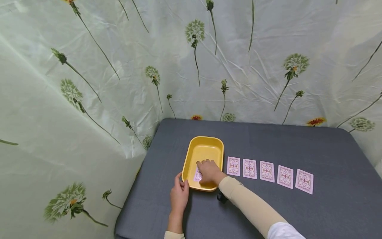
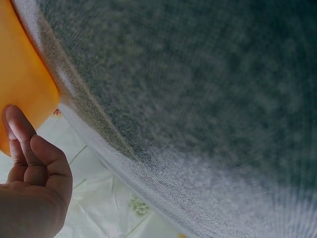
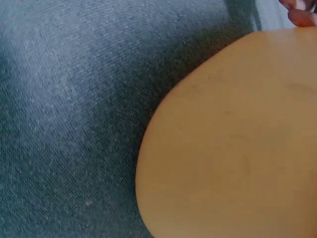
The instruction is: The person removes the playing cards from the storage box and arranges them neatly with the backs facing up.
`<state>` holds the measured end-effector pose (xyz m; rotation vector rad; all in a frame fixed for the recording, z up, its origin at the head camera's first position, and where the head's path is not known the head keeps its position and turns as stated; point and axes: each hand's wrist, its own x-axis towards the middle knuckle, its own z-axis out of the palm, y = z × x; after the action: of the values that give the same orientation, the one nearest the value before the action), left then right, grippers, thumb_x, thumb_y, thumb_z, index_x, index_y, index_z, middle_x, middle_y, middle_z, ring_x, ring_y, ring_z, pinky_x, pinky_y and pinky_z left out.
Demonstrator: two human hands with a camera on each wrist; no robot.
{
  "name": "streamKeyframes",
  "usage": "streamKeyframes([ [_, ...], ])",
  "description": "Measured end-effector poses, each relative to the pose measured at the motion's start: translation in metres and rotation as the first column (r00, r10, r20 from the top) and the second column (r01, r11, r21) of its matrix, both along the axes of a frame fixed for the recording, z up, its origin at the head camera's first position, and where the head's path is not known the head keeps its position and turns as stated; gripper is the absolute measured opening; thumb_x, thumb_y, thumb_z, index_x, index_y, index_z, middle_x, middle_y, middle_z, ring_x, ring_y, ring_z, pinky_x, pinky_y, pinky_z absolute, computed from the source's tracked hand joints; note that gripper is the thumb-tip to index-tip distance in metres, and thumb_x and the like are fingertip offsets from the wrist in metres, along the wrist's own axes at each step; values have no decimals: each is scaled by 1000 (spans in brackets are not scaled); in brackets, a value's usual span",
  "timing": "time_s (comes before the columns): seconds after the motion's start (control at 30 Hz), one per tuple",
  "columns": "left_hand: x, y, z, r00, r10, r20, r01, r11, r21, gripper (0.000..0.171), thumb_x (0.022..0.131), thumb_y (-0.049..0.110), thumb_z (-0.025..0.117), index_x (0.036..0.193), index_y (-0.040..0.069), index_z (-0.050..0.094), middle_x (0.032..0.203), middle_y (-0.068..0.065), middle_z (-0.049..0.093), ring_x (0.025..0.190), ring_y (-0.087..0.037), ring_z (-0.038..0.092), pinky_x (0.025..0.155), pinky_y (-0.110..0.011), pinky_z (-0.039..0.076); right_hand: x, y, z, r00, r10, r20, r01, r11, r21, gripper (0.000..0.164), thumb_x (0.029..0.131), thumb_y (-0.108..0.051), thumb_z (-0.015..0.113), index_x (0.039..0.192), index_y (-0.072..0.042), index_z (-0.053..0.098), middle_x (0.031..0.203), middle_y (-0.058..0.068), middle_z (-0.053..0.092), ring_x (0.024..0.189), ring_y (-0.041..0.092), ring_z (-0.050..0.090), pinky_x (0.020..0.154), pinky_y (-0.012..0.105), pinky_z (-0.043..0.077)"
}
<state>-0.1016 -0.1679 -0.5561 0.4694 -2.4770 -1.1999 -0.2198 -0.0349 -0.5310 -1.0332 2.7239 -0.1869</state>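
Note:
A yellow tray (image 1: 185, 161) stands on the dark grey table. Inside its near half, my right hand (image 1: 210, 172) reaches down and grips a pink-patterned playing card (image 1: 197, 175), fingers toward the card's far end and thumb toward its near end. The hand covers much of that card. At the tray's near left corner, my left hand (image 1: 179, 194) touches the outside with relaxed fingers. The left wrist view has the fingers (image 2: 22, 126) of that hand against the yellow wall. The right wrist view is mostly filled by the tray's side (image 3: 228, 139); the right hand's grip is hidden there.
To the right of the tray, several playing cards (image 1: 249, 168) lie face down in a spaced row. A black device (image 1: 222, 198) sits under the right wrist. White cloth (image 1: 238, 66) printed with dandelions hangs behind and left of the grey table (image 1: 268, 139).

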Motion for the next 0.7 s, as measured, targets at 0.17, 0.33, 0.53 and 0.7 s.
streamKeyframes([
  [0.17,-1,1,-2,999,-12,-43,11,1000,-27,36,94,12,62,127,1,54,67,6,50,55,-6,45,51,-28,38,3,-3,-1,1000,-3,-19,3,1000,13,80,69,-41,82,134,-5,52,114,12,64,103,29,57,96,48,41],
  [0.33,-1,2,-2,999,-5,-31,5,1000,-19,35,94,10,62,127,2,54,67,5,50,55,-6,46,52,-28,38,5,-4,-3,999,-2,-38,3,1000,28,88,68,-43,82,139,-4,48,119,13,63,107,30,57,97,51,40],
  [0.53,-1,3,1,1000,6,-17,-6,1000,-1,35,94,10,63,127,2,55,67,5,50,55,-7,46,53,-29,39,3,-2,-5,999,-9,-45,10,1000,11,97,66,-45,83,144,-5,41,126,14,60,111,32,56,98,52,39],
  [0.7,0,1,0,1000,5,-11,-5,1000,8,36,94,10,62,128,2,54,67,4,49,56,-7,44,53,-28,37,-4,6,4,998,-9,-65,7,999,-31,100,65,-46,84,144,-5,39,127,13,59,111,32,56,97,51,38],
])
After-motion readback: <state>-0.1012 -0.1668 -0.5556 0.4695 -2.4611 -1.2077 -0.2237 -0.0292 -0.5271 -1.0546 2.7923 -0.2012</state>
